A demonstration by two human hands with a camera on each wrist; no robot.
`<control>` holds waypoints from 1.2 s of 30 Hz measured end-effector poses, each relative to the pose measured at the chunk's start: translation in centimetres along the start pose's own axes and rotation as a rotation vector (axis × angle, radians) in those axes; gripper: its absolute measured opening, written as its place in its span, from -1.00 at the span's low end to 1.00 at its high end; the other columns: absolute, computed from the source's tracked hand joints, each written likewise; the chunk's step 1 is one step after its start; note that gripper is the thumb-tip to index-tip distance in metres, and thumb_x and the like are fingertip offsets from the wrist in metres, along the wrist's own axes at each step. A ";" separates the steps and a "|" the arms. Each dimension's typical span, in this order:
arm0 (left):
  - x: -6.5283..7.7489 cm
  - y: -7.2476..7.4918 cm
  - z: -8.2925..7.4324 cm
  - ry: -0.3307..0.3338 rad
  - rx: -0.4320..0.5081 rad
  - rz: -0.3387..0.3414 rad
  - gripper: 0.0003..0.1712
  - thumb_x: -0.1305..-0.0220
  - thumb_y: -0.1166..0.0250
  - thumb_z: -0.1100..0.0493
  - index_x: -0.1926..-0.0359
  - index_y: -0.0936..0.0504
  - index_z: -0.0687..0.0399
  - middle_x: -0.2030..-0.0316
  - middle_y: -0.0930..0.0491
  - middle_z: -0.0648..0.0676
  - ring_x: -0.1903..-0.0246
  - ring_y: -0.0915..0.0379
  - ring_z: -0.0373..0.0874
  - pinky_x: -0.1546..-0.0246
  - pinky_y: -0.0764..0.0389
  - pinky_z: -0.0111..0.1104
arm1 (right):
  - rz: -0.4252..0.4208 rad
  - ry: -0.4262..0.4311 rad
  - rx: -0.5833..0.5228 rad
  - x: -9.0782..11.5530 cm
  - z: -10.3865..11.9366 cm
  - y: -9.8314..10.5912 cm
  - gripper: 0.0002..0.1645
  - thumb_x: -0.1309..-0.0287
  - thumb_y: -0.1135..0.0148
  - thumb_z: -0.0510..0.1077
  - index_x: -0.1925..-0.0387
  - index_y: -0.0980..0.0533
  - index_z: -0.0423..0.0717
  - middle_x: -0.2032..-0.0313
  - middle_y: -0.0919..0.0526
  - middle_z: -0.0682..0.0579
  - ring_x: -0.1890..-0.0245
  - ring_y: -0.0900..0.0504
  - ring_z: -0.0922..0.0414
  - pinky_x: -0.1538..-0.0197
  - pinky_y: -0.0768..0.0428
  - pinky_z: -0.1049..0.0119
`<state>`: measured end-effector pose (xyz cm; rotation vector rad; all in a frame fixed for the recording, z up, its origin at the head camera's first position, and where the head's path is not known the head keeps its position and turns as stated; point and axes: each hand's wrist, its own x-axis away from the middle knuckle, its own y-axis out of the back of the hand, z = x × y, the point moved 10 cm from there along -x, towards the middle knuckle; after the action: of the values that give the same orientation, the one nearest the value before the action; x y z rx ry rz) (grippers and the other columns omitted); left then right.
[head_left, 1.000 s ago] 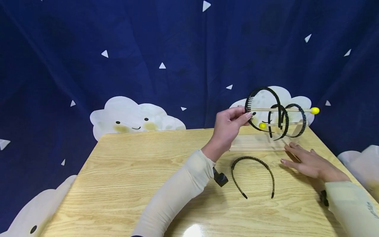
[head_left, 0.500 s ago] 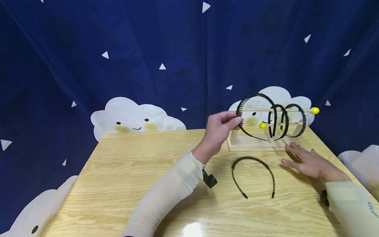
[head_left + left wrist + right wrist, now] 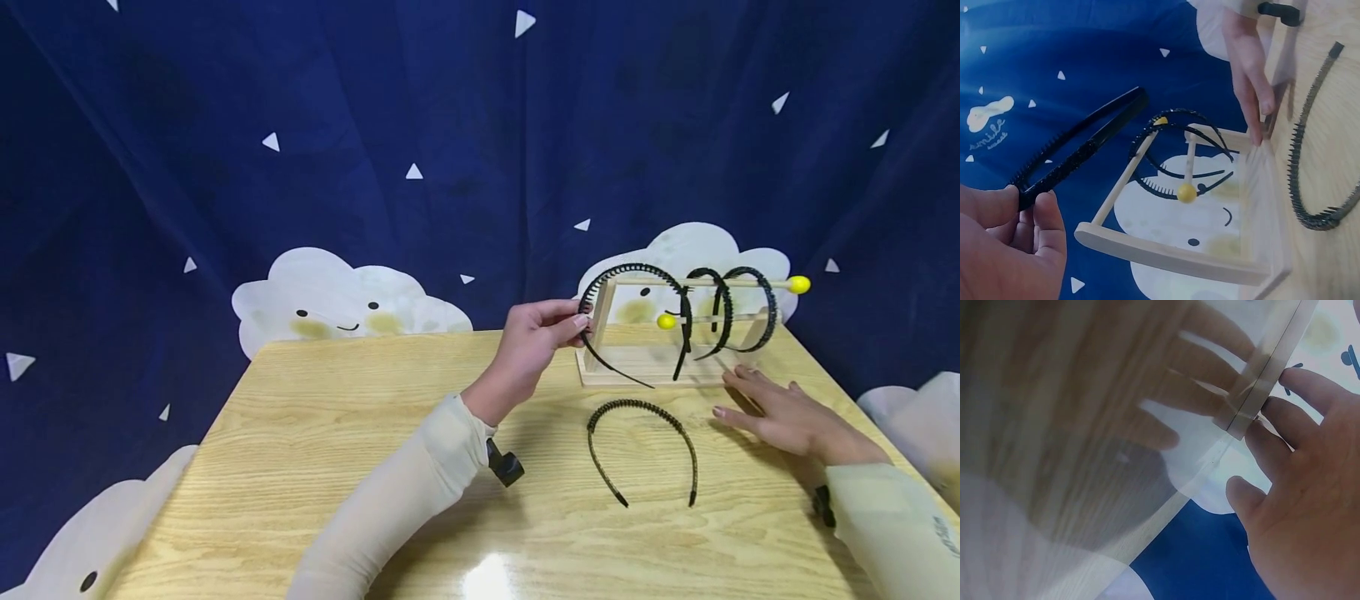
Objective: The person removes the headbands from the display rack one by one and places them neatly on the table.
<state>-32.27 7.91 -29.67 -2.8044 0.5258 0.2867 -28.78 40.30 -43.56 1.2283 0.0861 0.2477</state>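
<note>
In the head view my left hand (image 3: 528,350) pinches one side of a black toothed headband (image 3: 633,268), which stands upright in front of the rack. The left wrist view shows this headband (image 3: 1069,159) apart from the wooden rack (image 3: 1166,253). Two dark headbands (image 3: 722,308) hang from the rack's upper rod (image 3: 652,282), near its yellow ball end (image 3: 799,285). My right hand (image 3: 795,421) has its fingers extended, the fingertips at the rack's base (image 3: 1260,381). On the table in front lies another dark beaded-looking headband (image 3: 641,404), its ends facing me.
The rack's lower rod ends in a yellow ball (image 3: 666,321) that points left. The wooden table (image 3: 337,433) has its right edge close to my right arm. Behind it hangs a dark blue curtain (image 3: 420,100) with white clouds.
My left hand has moved left and down with the headband, which has come away from the upper rod. The right hand has stayed at the rack's base.
</note>
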 end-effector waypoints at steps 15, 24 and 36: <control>1.9 1.7 1.6 0.088 0.006 0.048 -0.69 -0.37 -0.17 0.51 -0.11 -0.57 0.56 0.22 -0.70 0.28 0.31 -0.63 -0.19 0.26 -0.65 -0.42 | -0.013 0.006 0.009 0.0 -0.2 -0.3 0.00 -0.39 -0.09 0.32 -0.46 -0.17 -0.39 -0.45 -0.04 -0.47 -0.42 0.01 -0.47 -0.19 0.12 -0.62; 3.0 3.2 2.7 0.129 -0.007 0.052 -0.71 -0.39 -0.17 0.49 -0.08 -0.58 0.57 0.16 -0.67 0.38 0.27 -0.64 -0.17 0.23 -0.65 -0.41 | -0.007 0.001 0.018 -0.1 -0.3 -0.3 0.01 -0.38 -0.09 0.33 -0.46 -0.17 -0.38 -0.45 -0.04 -0.47 -0.42 0.01 -0.47 -0.19 0.11 -0.62; 4.3 4.4 4.2 0.190 -0.019 0.068 -0.69 -0.39 -0.16 0.49 -0.11 -0.57 0.57 0.17 -0.68 0.32 0.24 -0.64 -0.13 0.23 -0.65 -0.39 | 0.000 -0.002 0.006 -0.1 -0.3 -0.3 0.00 -0.39 -0.08 0.32 -0.47 -0.17 -0.38 -0.46 -0.03 -0.47 -0.43 0.04 -0.46 -0.20 0.12 -0.61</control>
<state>-30.60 3.84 -35.63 -2.8520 0.6644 0.0379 -28.91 40.45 -43.94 1.2340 0.0855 0.2462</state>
